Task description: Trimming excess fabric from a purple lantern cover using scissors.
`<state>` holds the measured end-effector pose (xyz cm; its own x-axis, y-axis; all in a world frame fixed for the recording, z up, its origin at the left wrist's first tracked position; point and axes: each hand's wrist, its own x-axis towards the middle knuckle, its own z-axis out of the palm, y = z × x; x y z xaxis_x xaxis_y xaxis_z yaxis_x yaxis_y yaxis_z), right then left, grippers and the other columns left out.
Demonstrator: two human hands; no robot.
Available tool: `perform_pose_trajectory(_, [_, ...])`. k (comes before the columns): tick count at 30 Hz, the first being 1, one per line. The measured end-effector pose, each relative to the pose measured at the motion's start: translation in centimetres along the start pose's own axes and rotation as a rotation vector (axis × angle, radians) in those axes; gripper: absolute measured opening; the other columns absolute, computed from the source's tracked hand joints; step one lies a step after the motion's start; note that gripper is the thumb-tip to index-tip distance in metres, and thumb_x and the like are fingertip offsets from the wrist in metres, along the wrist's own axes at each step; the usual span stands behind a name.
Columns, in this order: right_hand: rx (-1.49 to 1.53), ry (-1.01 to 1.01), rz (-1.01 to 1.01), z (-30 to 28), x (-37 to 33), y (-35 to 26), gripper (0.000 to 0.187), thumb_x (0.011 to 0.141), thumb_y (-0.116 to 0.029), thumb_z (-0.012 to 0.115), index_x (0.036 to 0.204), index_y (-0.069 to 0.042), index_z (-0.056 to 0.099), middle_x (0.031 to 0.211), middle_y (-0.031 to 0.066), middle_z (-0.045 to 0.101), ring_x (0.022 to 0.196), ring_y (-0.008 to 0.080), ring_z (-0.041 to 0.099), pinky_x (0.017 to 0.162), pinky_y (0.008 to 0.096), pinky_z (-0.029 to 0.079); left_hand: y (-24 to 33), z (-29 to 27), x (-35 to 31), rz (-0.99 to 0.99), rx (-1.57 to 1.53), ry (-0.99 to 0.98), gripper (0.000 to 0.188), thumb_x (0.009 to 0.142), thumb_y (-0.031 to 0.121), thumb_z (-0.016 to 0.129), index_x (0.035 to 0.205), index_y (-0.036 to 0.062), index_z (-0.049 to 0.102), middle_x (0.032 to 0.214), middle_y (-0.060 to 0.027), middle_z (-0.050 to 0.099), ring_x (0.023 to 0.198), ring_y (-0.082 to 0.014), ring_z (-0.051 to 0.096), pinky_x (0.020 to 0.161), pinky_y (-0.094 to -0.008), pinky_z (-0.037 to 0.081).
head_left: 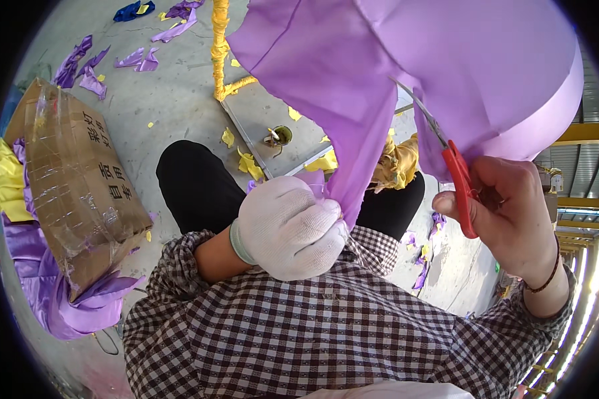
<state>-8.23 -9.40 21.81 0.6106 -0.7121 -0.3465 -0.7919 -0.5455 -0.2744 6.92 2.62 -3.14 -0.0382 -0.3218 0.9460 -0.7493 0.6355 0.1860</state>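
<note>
A large sheet of purple fabric (353, 86) stretches over a form in front of me and fills the upper right. In its white knit glove, my left hand (289, 226) is closed on a loose flap of that fabric in front of my chest. My bare right hand (506, 206) grips a pair of scissors (458, 173) with red handles. Their metal blades point up and left into a slit in the fabric, the tips at the slit's upper end. How far the blades are parted is hard to make out.
A taped cardboard box (80, 179) stands at the left, with purple cloth (66, 292) and yellow cloth (10, 179) beside it. Yellow-wrapped frame bars (219, 53) rise ahead. A small tin (281, 135) sits on the floor among scattered scraps. Yellow wrapped material (399, 163) is near my right knee.
</note>
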Motion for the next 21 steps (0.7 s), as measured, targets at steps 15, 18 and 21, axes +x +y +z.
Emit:
perform_pose_trajectory(15, [-0.148, 0.034, -0.121, 1.0, 0.1, -1.3, 0.051, 0.089, -0.039, 0.079, 0.066, 0.002, 0.058, 0.050, 0.0058, 0.054, 0.046, 0.0108, 0.048, 0.046, 0.0312, 0.033, -0.3, -1.0, 0.5, 0.000, -0.020, 0.039, 0.033, 0.060, 0.011, 0.078, 0.091, 0.0055, 0.066, 0.090, -0.0101, 0.065, 0.062, -0.0191, 0.060, 0.054, -0.0321, 0.049])
perform_pose_trajectory(18, [-0.115, 0.011, -0.119, 1.3, 0.0, -1.2, 0.051, 0.092, -0.040, 0.076, 0.068, 0.002, 0.059, 0.052, 0.0053, 0.056, 0.047, 0.0108, 0.052, 0.047, 0.0293, 0.035, -0.2, -1.0, 0.0, 0.013, -0.010, 0.058, 0.035, 0.060, 0.009, 0.080, 0.092, 0.0054, 0.065, 0.089, -0.0089, 0.065, 0.062, -0.0194, 0.060, 0.053, -0.0324, 0.049])
perform_pose_trajectory(21, [-0.013, -0.037, -0.114, 1.7, 0.1, -1.1, 0.052, 0.095, -0.042, 0.072, 0.071, 0.002, 0.061, 0.054, 0.0051, 0.058, 0.049, 0.0110, 0.056, 0.048, 0.0276, 0.038, -0.3, -1.2, -0.5, -0.002, 0.000, 0.084, 0.035, 0.061, 0.010, 0.080, 0.093, 0.0054, 0.065, 0.089, -0.0084, 0.065, 0.062, -0.0196, 0.061, 0.054, -0.0329, 0.050])
